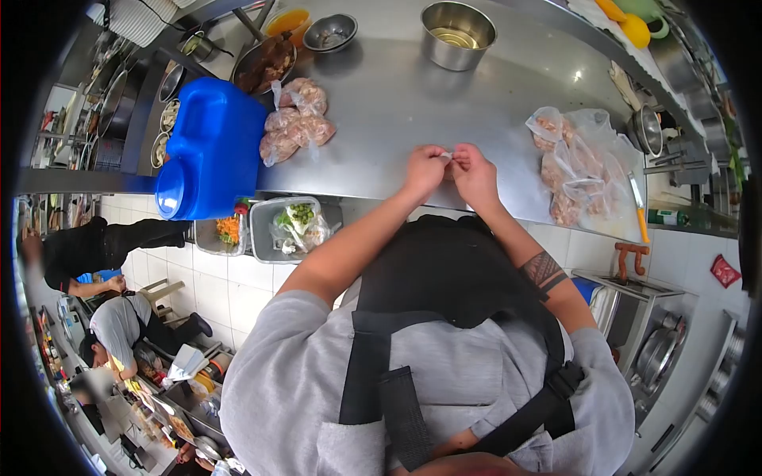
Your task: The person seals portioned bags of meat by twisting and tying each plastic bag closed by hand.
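Both my hands meet over the front edge of the steel table (381, 127). My left hand (426, 168) and my right hand (475, 170) are closed, pinching the top of a small clear plastic bag (448, 156) between them. Something pinkish shows below the fingers, mostly hidden by the hands. To the left lie several tied bags of pink meat (298, 123). More clear bags of meat (575, 163) are piled on the right, beside a knife (640, 210) with an orange handle.
A large blue container (210, 147) stands at the table's left edge. Behind are a steel pot (458, 36), a metal bowl (330, 33) and a pan of dark meat (266, 65). Grey bins (262, 252) with vegetables sit below the front edge. Other people work at the far left.
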The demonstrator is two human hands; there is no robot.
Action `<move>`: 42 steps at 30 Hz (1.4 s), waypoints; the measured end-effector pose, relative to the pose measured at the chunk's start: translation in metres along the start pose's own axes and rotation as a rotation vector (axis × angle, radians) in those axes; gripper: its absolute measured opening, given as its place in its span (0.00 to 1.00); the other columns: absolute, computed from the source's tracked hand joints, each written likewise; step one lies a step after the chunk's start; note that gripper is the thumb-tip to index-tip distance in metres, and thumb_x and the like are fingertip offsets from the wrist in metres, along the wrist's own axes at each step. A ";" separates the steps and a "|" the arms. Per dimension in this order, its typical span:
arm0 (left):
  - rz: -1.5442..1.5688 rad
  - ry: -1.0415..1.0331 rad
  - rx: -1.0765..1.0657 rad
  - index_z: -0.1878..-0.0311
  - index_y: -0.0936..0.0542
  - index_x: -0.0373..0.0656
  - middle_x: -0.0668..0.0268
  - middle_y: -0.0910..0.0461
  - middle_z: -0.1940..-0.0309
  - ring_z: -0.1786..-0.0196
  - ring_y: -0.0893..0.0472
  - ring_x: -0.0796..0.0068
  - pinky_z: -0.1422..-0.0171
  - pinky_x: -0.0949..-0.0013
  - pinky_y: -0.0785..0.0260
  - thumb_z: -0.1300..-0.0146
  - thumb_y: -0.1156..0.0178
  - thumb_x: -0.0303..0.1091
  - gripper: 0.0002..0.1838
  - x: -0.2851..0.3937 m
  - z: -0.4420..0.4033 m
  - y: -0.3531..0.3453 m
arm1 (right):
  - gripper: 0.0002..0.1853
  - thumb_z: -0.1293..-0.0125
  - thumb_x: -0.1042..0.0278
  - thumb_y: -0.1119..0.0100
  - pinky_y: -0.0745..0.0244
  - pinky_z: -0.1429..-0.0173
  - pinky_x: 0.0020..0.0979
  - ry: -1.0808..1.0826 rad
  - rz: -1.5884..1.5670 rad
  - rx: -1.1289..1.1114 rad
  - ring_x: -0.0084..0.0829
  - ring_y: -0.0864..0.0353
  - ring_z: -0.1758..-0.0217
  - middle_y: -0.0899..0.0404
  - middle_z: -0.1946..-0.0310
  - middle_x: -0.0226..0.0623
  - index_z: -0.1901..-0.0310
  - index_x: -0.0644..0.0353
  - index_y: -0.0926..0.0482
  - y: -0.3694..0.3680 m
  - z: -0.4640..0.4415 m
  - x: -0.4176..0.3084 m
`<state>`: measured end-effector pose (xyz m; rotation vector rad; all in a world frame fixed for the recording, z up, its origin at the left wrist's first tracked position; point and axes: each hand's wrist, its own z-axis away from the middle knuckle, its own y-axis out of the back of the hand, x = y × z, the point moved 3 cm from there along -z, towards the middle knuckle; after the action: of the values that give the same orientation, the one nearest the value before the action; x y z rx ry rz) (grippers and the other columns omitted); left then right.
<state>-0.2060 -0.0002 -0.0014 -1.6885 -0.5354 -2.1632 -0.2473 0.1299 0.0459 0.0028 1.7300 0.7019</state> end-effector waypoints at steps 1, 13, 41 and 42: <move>0.162 0.088 -0.117 0.64 0.17 0.34 0.61 0.19 0.67 0.61 0.19 0.72 0.56 0.67 0.28 0.37 0.39 0.26 0.05 -0.002 -0.003 0.001 | 0.14 0.35 0.75 0.37 0.16 0.50 0.36 0.031 0.004 0.038 0.41 0.10 0.56 0.12 0.60 0.44 0.47 0.63 0.22 0.001 0.002 0.002; 0.375 0.239 -0.295 0.57 0.15 0.28 0.57 0.15 0.57 0.54 0.17 0.69 0.51 0.66 0.25 0.37 0.40 0.22 0.09 0.019 0.001 0.007 | 0.06 0.37 0.71 0.36 0.22 0.51 0.45 0.196 0.299 -0.039 0.48 0.18 0.52 0.18 0.56 0.48 0.60 0.62 0.20 0.003 0.006 0.001; -0.360 -0.730 -0.218 0.48 0.17 0.37 0.52 0.18 0.45 0.44 0.19 0.48 0.38 0.55 0.26 0.30 0.44 0.31 0.13 0.040 0.002 0.035 | 0.04 0.31 0.72 0.38 0.25 0.60 0.31 -0.019 -0.087 -0.176 0.33 0.23 0.70 0.20 0.72 0.42 0.62 0.62 0.19 0.013 -0.025 -0.081; -0.537 -0.611 -0.218 0.46 0.17 0.39 0.53 0.19 0.42 0.42 0.20 0.48 0.36 0.53 0.28 0.31 0.44 0.33 0.14 0.035 0.002 0.043 | 0.04 0.31 0.72 0.38 0.25 0.60 0.31 -0.031 -0.086 -0.155 0.33 0.23 0.70 0.20 0.72 0.42 0.62 0.62 0.19 0.010 -0.024 -0.081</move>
<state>-0.1915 -0.0384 0.0368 -2.5895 -1.0439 -2.0498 -0.2481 0.0980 0.1243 -0.1668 1.6327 0.7667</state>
